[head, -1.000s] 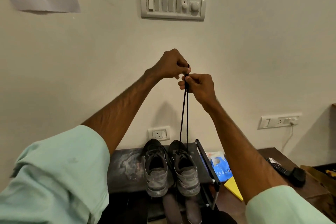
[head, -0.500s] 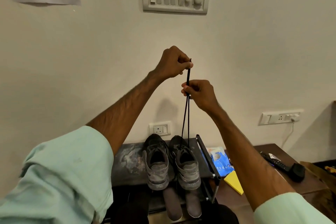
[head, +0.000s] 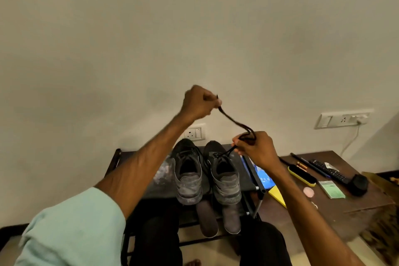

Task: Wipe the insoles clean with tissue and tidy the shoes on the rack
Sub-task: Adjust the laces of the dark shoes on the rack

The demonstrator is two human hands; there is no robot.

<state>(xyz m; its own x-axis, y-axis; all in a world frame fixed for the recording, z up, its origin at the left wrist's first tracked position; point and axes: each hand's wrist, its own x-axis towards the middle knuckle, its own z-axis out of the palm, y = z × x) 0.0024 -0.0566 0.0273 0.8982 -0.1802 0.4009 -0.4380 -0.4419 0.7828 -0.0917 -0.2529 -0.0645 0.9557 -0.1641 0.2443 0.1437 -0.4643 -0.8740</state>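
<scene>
Two grey sneakers stand side by side on the top shelf of a black rack (head: 133, 179), the left shoe (head: 188, 176) and the right shoe (head: 224, 177), heels toward me. A black lace (head: 232, 120) runs slack from the right shoe up between my hands. My left hand (head: 199, 102) pinches the lace ends above the shoes. My right hand (head: 255, 147) grips the lace low, just above the right shoe's tongue. Two grey insoles (head: 218, 218) lie on the shelf below, under the shoes.
A brown table (head: 354, 207) stands right of the rack with a yellow-backed shoe brush (head: 302, 176), a remote (head: 329, 170), a black round object (head: 357, 184), a green packet and a yellow cloth (head: 277, 195). Wall sockets sit behind the shoes.
Both hands have come down. The right hand slid down the lace to just above the shoe, and the lace went from taut and vertical to slack and curved.
</scene>
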